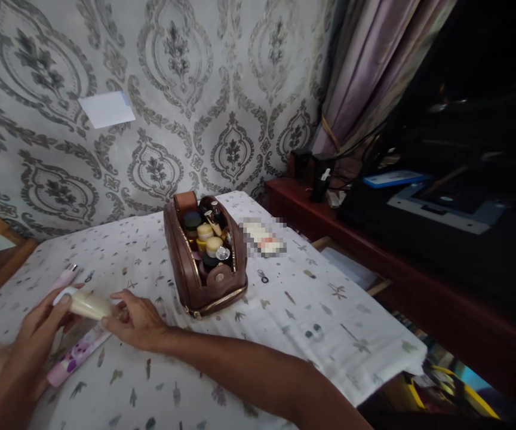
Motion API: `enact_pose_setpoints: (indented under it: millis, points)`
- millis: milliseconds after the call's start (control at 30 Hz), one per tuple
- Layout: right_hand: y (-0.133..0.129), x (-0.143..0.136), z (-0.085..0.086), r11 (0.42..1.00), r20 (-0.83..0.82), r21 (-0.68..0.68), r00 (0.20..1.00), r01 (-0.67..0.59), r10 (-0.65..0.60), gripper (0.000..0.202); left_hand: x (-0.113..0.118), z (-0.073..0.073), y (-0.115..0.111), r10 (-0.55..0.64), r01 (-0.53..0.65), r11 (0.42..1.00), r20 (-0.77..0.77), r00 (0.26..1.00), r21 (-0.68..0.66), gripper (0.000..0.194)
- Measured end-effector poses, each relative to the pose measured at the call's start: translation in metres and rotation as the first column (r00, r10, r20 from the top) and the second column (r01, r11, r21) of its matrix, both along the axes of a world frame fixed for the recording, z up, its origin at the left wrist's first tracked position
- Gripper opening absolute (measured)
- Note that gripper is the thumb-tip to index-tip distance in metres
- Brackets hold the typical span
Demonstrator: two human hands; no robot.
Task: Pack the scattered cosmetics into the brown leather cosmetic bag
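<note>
A pale yellow squeeze tube [90,304] with a white cap lies between my two hands, above the left part of the bed-like surface. My left hand [43,319] grips it at the cap end. My right hand [139,322] pinches its other end, with the index finger lifted. Below the tube lies a pink cylinder with purple flowers [72,361], partly hidden by my hands. Behind my left hand rests a slim pink container [65,276] with a shiny cap. To the right, an unzipped brown leather bag [180,272] stands upright, packed with several jars and bottles [213,246].
A printed white cloth [285,334] covers the surface. Beside the bag lies a pixelated item [264,237]. A dark red cabinet [303,203] with a partly pulled-out drawer [352,269] and a large dark screen [473,149] borders the right side. Patterned wallpaper [222,60] stands behind.
</note>
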State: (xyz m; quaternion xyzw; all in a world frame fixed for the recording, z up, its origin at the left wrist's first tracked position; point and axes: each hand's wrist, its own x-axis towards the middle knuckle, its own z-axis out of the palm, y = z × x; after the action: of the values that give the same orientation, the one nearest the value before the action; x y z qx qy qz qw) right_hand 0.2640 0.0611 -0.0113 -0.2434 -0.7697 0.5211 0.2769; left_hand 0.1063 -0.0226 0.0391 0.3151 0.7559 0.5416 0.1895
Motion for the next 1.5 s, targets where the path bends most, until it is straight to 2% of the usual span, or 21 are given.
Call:
enact_pose_setpoints:
  millis: [133, 233, 400, 533, 633, 767, 900, 1067, 1267, 1500]
  points:
    - [0.0, 0.002, 0.004, 1.0, -0.001, 0.005, 1.0, -0.024, 0.024, 0.049, -0.001, 0.003, 0.005, 0.01, -0.01, 1.0, -0.059, 0.998, 0.011, 0.063]
    - [0.0, 0.005, 0.008, 0.999, 0.007, -0.015, 0.999, -0.037, 0.037, 0.049, 0.0, 0.006, 0.012, 0.005, -0.004, 0.999, -0.027, 1.0, 0.043, 0.069]
    - [-0.002, 0.007, 0.01, 1.0, -0.023, 0.003, 1.0, -0.015, 0.016, 0.045, 0.01, 0.013, 0.023, 0.051, -0.072, 0.986, 0.146, 0.988, 0.149, 0.072]
    - [-0.001, 0.004, 0.002, 1.0, -0.108, 0.003, 0.994, -0.002, 0.002, 0.04, 0.023, 0.013, 0.03, 0.067, -0.135, 0.966, 0.288, 0.955, 0.222, 0.06]
    - [0.0, -0.001, -0.006, 0.999, -0.18, -0.048, 0.984, -0.002, -0.006, 0.036, 0.032, 0.009, 0.033, -0.007, -0.087, 0.962, 0.343, 0.939, 0.259, 0.054]
    - [0.001, -0.007, -0.014, 0.986, -0.26, -0.157, 0.965, -0.062, 0.02, 0.035, 0.04, -0.005, 0.036, -0.079, -0.052, 0.94, 0.363, 0.929, 0.336, 0.054]
    - [0.004, -0.01, -0.017, 0.981, -0.303, -0.181, 0.953, -0.071, 0.013, 0.032, 0.039, -0.017, 0.034, -0.189, 0.028, 0.918, 0.373, 0.909, 0.396, 0.047]
    - [0.005, -0.012, -0.018, 0.972, -0.318, -0.199, 0.946, -0.123, 0.055, 0.032, 0.036, -0.023, 0.026, -0.273, 0.064, 0.892, 0.421, 0.865, 0.447, 0.047]
    - [0.008, -0.02, -0.024, 0.928, -0.356, -0.337, 0.934, -0.16, 0.032, 0.032, 0.034, -0.026, 0.023, -0.314, 0.126, 0.898, 0.413, 0.855, 0.422, 0.058]
    - [0.014, -0.023, -0.033, 0.94, -0.302, -0.333, 0.953, -0.076, -0.03, 0.033, 0.036, -0.03, 0.022, -0.351, 0.212, 0.907, 0.372, 0.859, 0.364, 0.073]
